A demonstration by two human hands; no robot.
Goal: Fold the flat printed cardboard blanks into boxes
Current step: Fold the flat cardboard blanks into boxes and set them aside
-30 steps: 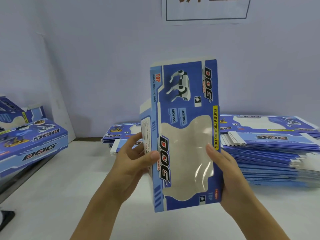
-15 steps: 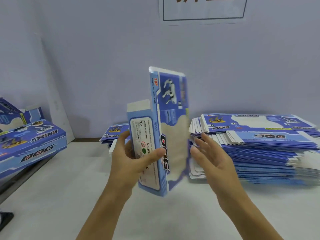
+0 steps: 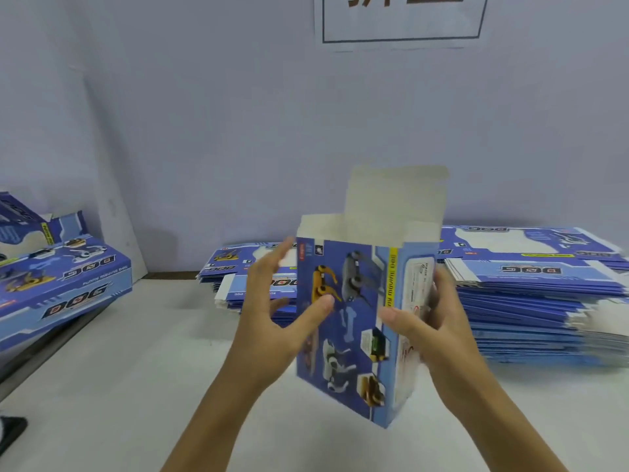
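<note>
A blue printed cardboard box [image 3: 354, 321] stands upright in front of me, opened into a tube, its white top flaps raised and its back face with dog pictures turned to me. My left hand [image 3: 275, 321] holds its left edge, thumb pressed on the printed face, fingers spread behind. My right hand [image 3: 429, 321] grips the right side panel, thumb in front and fingers curled round the corner. A tall stack of flat blanks [image 3: 531, 301] lies on the right, and a smaller stack [image 3: 245, 267] sits behind the box.
Folded finished boxes [image 3: 64, 281] lie at the left on a white table [image 3: 136, 369]. A lilac wall with a paper sign [image 3: 401, 18] rises behind. A dark object [image 3: 10, 434] shows at the lower left edge.
The blank has been turned round and opened from flat into a square tube. Its windowed front now faces away. My right hand, free half a second ago, now holds the right side.
</note>
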